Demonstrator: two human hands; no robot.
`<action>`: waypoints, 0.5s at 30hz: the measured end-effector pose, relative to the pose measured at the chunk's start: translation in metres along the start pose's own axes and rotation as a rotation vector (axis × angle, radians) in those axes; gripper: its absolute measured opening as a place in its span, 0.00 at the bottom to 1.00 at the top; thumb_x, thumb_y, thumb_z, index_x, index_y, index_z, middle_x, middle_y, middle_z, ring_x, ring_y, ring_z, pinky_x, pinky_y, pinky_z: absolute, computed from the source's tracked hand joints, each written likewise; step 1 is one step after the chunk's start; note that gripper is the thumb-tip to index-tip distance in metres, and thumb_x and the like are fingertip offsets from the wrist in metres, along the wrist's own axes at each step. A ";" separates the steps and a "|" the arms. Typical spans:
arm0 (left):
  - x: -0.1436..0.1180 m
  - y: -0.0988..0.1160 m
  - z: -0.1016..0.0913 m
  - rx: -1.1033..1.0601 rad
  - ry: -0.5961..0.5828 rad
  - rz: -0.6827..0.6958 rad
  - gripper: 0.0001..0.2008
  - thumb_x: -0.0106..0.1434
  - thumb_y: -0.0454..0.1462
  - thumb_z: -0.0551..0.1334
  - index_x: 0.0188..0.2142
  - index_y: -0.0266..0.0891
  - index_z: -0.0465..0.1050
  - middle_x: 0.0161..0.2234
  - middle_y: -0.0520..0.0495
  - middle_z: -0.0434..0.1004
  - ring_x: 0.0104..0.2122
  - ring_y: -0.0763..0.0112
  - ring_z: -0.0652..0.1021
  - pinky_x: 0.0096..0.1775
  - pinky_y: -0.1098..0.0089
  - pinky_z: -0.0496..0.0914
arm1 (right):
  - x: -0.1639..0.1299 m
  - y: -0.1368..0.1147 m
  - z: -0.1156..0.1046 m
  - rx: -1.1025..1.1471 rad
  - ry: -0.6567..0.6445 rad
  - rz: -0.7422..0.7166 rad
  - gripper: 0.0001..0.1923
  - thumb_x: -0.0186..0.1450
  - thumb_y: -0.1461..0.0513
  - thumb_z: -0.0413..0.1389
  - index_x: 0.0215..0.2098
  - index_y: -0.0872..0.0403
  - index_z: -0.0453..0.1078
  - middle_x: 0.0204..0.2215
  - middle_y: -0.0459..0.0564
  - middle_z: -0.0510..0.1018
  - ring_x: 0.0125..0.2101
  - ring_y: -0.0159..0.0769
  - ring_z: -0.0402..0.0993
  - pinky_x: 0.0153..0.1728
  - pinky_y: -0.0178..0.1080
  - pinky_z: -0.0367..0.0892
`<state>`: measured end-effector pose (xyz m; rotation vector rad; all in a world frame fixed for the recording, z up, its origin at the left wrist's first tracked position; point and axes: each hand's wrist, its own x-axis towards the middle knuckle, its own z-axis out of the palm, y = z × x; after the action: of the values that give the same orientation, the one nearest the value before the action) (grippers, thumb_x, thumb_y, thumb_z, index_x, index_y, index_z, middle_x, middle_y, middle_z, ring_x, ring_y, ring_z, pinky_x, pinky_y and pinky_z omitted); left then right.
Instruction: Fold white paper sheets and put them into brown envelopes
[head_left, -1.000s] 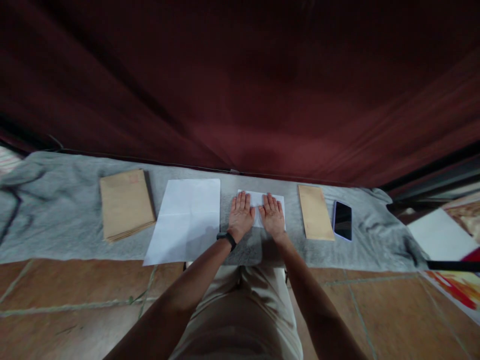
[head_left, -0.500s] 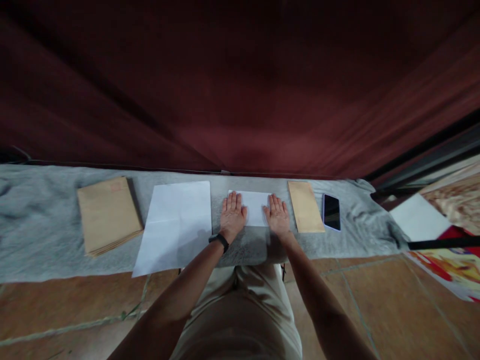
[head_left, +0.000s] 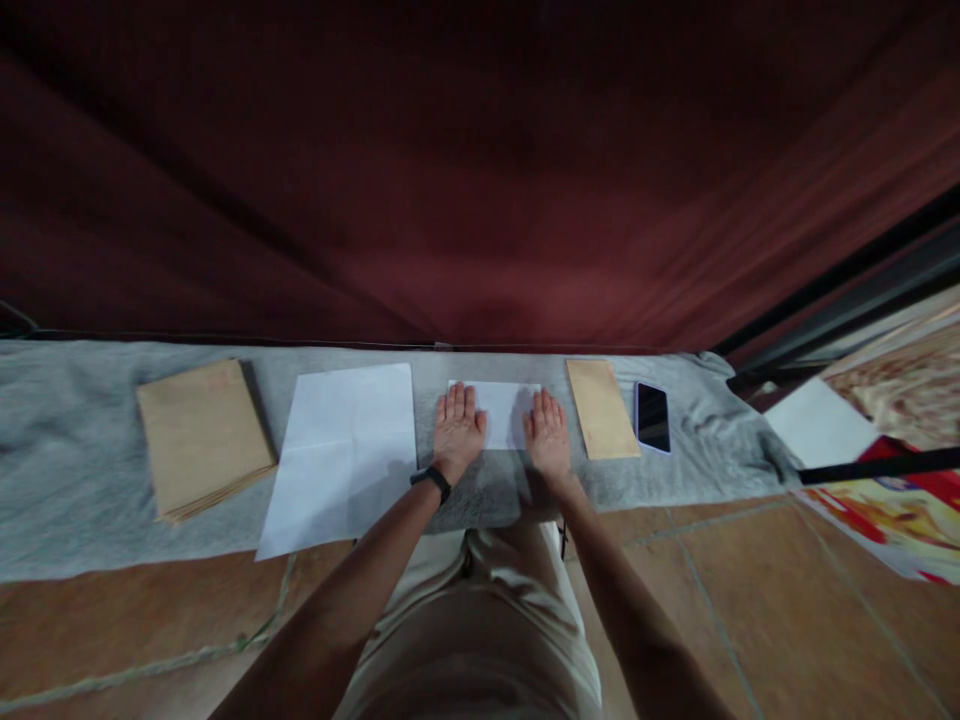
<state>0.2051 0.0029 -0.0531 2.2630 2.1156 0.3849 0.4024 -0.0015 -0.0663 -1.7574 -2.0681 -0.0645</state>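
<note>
A small white folded sheet of paper [head_left: 503, 418] lies flat on the grey cloth in front of me. My left hand [head_left: 458, 427] rests flat over its left end, fingers stretched out, a dark band on the wrist. Over the right end lies my right hand [head_left: 548, 432], also flat, with its fingers pointing away from me. Left of my left hand are large white sheets of paper [head_left: 346, 450] with a crease across them. Just right of my right hand lies a single brown envelope [head_left: 602, 410].
A stack of brown envelopes [head_left: 206, 435] sits at the far left of the cloth-covered bench [head_left: 67, 460]. Right of the single envelope is a phone [head_left: 652, 418]. A dark red curtain [head_left: 480, 200] hangs behind. A printed box [head_left: 900, 515] and a dark bar stand at the right.
Both hands stay flat on the folded paper. The whole view has shifted slightly, so things on the bench appear a little further left. Nothing was picked up or let go.
</note>
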 end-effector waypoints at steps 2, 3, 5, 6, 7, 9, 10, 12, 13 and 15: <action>0.000 0.000 0.000 -0.006 0.001 -0.002 0.32 0.74 0.43 0.46 0.72 0.27 0.52 0.73 0.32 0.49 0.73 0.54 0.52 0.71 0.52 0.46 | 0.000 -0.020 0.000 0.044 -0.070 -0.078 0.29 0.77 0.58 0.41 0.73 0.59 0.54 0.71 0.59 0.59 0.71 0.47 0.53 0.69 0.54 0.52; 0.000 0.000 0.000 -0.007 0.002 -0.003 0.32 0.74 0.43 0.46 0.72 0.27 0.52 0.73 0.32 0.49 0.73 0.55 0.52 0.71 0.52 0.46 | 0.000 -0.029 0.001 0.065 -0.103 -0.112 0.28 0.77 0.58 0.41 0.72 0.58 0.55 0.71 0.58 0.59 0.71 0.46 0.53 0.69 0.52 0.52; 0.001 0.000 0.000 -0.007 0.003 -0.002 0.31 0.74 0.42 0.46 0.72 0.27 0.52 0.73 0.33 0.49 0.73 0.55 0.52 0.71 0.52 0.47 | 0.001 -0.044 0.004 0.094 -0.155 -0.165 0.27 0.77 0.58 0.41 0.71 0.57 0.58 0.70 0.57 0.61 0.70 0.44 0.54 0.69 0.51 0.53; 0.001 0.000 -0.001 -0.006 0.005 0.001 0.31 0.74 0.42 0.46 0.71 0.27 0.52 0.73 0.32 0.50 0.73 0.55 0.51 0.71 0.52 0.47 | 0.002 -0.049 0.005 0.097 -0.170 -0.178 0.27 0.78 0.57 0.41 0.71 0.57 0.59 0.70 0.57 0.62 0.70 0.44 0.55 0.69 0.51 0.53; 0.001 0.000 -0.001 -0.006 0.006 0.005 0.31 0.74 0.41 0.46 0.71 0.27 0.53 0.73 0.32 0.50 0.73 0.55 0.51 0.71 0.52 0.47 | 0.002 -0.052 0.007 0.092 -0.178 -0.182 0.27 0.78 0.57 0.42 0.71 0.57 0.59 0.70 0.56 0.62 0.70 0.43 0.56 0.69 0.51 0.52; 0.001 0.000 -0.002 -0.009 0.009 0.010 0.31 0.74 0.41 0.46 0.71 0.27 0.53 0.73 0.32 0.50 0.73 0.54 0.52 0.71 0.52 0.48 | 0.002 -0.052 0.008 0.065 -0.181 -0.169 0.26 0.78 0.56 0.42 0.71 0.56 0.59 0.70 0.56 0.61 0.70 0.44 0.56 0.69 0.51 0.52; 0.000 0.000 -0.002 -0.011 0.011 0.010 0.31 0.74 0.41 0.46 0.71 0.27 0.53 0.73 0.32 0.50 0.73 0.54 0.52 0.71 0.52 0.48 | 0.002 -0.051 0.009 0.050 -0.180 -0.159 0.27 0.78 0.56 0.42 0.71 0.56 0.59 0.71 0.56 0.60 0.70 0.45 0.56 0.69 0.51 0.52; 0.000 -0.001 -0.001 -0.017 0.017 0.008 0.31 0.74 0.42 0.46 0.71 0.27 0.53 0.72 0.32 0.51 0.73 0.54 0.52 0.71 0.51 0.48 | 0.002 -0.044 0.009 0.026 -0.177 -0.139 0.27 0.78 0.56 0.42 0.72 0.57 0.58 0.71 0.58 0.59 0.70 0.46 0.55 0.69 0.52 0.51; 0.000 -0.001 -0.001 -0.020 0.021 0.009 0.31 0.74 0.42 0.46 0.71 0.26 0.54 0.72 0.32 0.51 0.73 0.54 0.52 0.71 0.51 0.48 | 0.003 -0.040 0.008 0.019 -0.174 -0.126 0.28 0.78 0.55 0.42 0.72 0.57 0.57 0.71 0.58 0.58 0.70 0.47 0.55 0.69 0.52 0.51; -0.001 -0.002 0.000 -0.023 0.031 0.012 0.31 0.74 0.42 0.46 0.71 0.25 0.54 0.72 0.31 0.51 0.73 0.54 0.52 0.71 0.50 0.47 | 0.003 -0.032 0.007 0.008 -0.168 -0.101 0.28 0.78 0.55 0.42 0.72 0.58 0.55 0.71 0.59 0.58 0.70 0.48 0.54 0.69 0.53 0.50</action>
<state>0.2027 0.0024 -0.0537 2.2730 2.1017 0.4453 0.3695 -0.0029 -0.0641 -1.7045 -2.2720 0.0642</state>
